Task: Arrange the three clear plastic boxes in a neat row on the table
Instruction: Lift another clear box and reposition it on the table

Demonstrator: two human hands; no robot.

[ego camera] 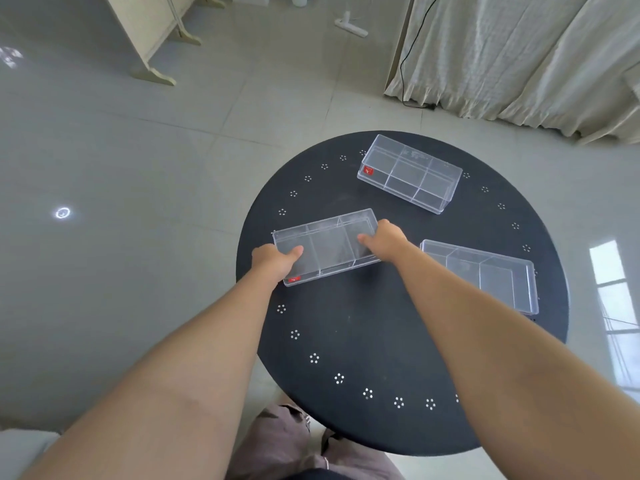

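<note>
Three clear divided boxes sit on the round black desk (363, 327), none lined up yet. Both hands are clamped on the left box (325, 245): left hand (273, 261) on its near-left end with the thumb hooked over the rim, right hand (384, 239) on its far-right end. So its long axis runs pretty much hand to hand, tilted a bit up toward the right. The far box (410, 173) sits well apart toward the back edge, angled the other way, and the right box (485, 271) lies partly under the right forearm, angled too. My guess is that the held one needs a twist to match whichever neighbour sets the line. Desk has little white dot clusters round its rim; pale tiled floor (138, 168) and curtains (519, 53) beyond.
</note>
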